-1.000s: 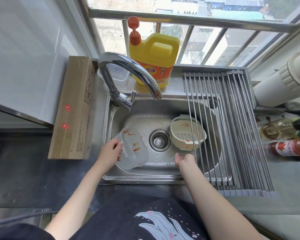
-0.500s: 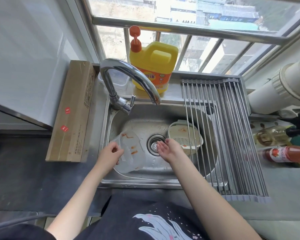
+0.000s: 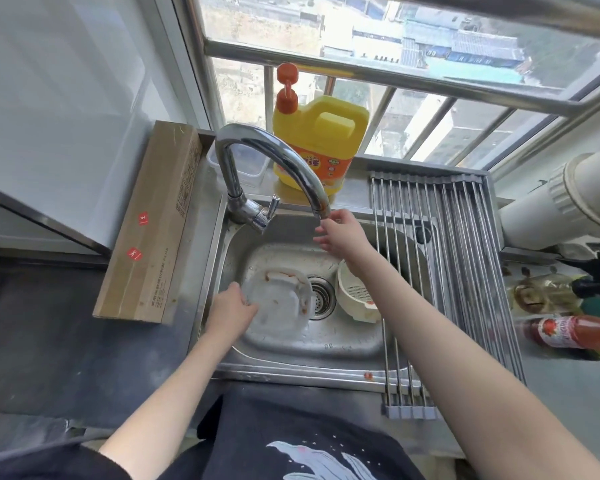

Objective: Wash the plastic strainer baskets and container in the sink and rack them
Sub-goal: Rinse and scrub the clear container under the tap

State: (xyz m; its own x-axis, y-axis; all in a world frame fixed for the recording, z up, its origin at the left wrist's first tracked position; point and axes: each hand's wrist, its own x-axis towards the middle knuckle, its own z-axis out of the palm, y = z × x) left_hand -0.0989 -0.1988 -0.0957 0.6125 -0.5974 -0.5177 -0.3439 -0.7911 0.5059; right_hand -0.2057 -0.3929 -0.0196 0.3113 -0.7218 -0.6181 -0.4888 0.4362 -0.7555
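Right hand (image 3: 340, 233) has gone from the drain up to the faucet (image 3: 278, 161) tip, fingers loose and open. Left hand (image 3: 232, 311) still grips the clear container (image 3: 278, 299) in the sink (image 3: 291, 341), now turned mouth-up. The right arm hides part of the strainer basket (image 3: 355, 294).

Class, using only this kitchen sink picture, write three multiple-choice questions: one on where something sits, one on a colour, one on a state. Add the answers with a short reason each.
1. Where is the cream strainer basket?
A. on the drying rack
B. in the sink, right of the drain
C. on the windowsill

2. What colour is the detergent jug?
A. yellow
B. blue
C. green

3. What is the left hand doing?
A. hanging idle
B. gripping the clear container
C. turning the faucet lever

Answers:
1 B: it lies in the sink beside the drain.
2 A: yellow body, orange pump.
3 B: its fingers hold the clear container by the rim.
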